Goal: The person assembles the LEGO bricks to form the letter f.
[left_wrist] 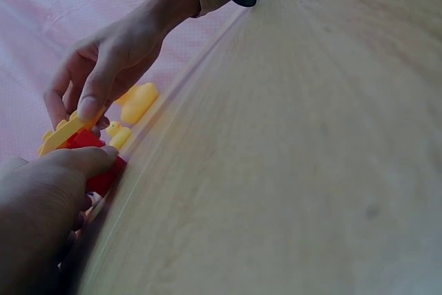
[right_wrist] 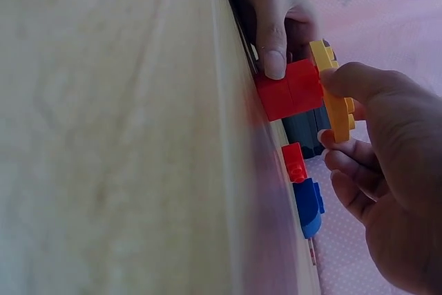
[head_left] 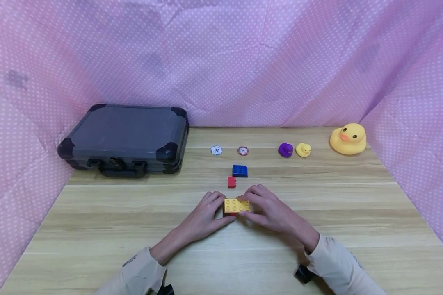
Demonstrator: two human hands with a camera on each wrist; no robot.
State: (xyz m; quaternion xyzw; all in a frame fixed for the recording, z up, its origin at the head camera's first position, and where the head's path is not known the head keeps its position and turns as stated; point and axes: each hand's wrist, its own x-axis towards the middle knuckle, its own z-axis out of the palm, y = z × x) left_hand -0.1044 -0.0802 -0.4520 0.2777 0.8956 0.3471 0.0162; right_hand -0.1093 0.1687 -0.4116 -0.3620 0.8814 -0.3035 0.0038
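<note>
Both hands meet over a small brick stack at the front middle of the table. My right hand (head_left: 267,209) pinches a flat yellow toy brick (head_left: 229,205) between thumb and fingers. Directly beneath it are red toy bricks (right_wrist: 290,91), two block faces side by side in the right wrist view. My left hand (head_left: 206,216) holds these low down, its thumb (right_wrist: 274,63) against the near side. In the right wrist view the yellow brick stands slightly tilted against the red ones; whether they are fully joined I cannot tell.
Just beyond the hands lie a small red brick (head_left: 231,182) and a blue brick (head_left: 240,171). Farther back are two poker chips (head_left: 216,150), a purple duck (head_left: 285,150), a small yellow duck (head_left: 303,150) and a large duck (head_left: 348,139). A dark case (head_left: 129,127) stands back left.
</note>
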